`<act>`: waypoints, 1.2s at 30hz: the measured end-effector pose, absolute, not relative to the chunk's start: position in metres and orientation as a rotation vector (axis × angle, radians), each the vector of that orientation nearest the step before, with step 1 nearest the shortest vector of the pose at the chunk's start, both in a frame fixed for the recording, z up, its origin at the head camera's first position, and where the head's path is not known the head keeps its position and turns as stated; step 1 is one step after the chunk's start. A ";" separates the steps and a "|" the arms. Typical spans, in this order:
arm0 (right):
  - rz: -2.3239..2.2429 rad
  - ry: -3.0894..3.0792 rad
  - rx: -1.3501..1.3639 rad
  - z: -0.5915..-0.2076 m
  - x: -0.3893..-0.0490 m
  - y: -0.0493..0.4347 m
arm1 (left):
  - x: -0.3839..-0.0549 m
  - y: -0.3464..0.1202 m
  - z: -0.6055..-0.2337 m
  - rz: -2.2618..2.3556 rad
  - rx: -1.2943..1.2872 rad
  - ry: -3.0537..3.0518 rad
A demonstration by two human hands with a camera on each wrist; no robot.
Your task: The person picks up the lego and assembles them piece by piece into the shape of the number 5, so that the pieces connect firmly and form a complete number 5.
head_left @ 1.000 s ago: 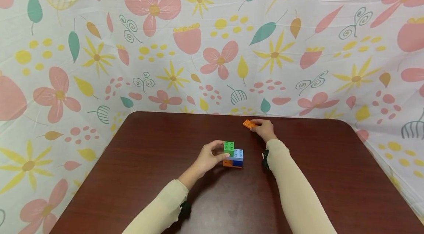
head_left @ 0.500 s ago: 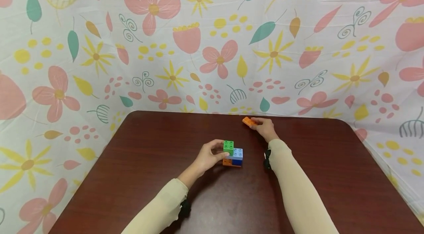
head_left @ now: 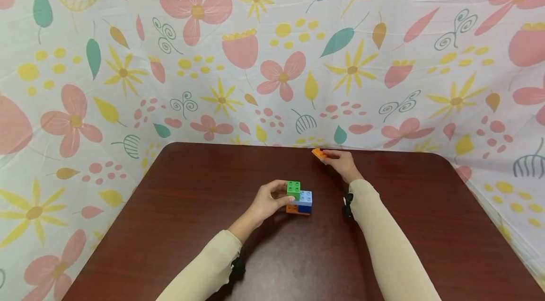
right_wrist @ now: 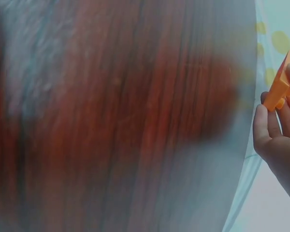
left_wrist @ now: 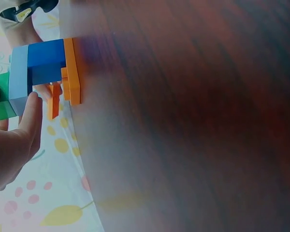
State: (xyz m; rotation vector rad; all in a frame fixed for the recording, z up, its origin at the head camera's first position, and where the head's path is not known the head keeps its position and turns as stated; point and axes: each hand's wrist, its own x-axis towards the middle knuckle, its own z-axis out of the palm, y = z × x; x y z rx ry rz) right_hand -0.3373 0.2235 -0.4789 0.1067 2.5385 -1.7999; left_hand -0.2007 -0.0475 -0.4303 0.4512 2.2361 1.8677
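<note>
Fingers are pinching: the right hand (head_left: 343, 163) is gripping an orange plate (head_left: 318, 153), lifted clear in the wrist view, while the left hand (head_left: 267, 201) is clasping the brick stack (head_left: 300, 198).

Small block stack (head_left: 300, 199): green brick on top, light-blue and dark-blue below, orange plate at base; upright at table centre. Flat orange plate (head_left: 318, 153): tilted, raised near far table edge.
</note>
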 end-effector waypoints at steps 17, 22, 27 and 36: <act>-1.661 2.617 0.023 -0.475 -0.322 0.241 | -0.204 -0.047 -0.434 1.882 0.422 2.218; -1.625 2.628 0.035 -0.475 -0.319 0.243 | -0.216 -0.045 -0.455 1.881 0.394 2.217; -1.599 2.649 -0.010 -0.472 -0.314 0.245 | -0.223 -0.046 -0.468 1.898 0.382 2.208; -1.533 2.721 -0.126 -0.459 -0.302 0.247 | -0.223 -0.046 -0.468 1.896 0.387 2.205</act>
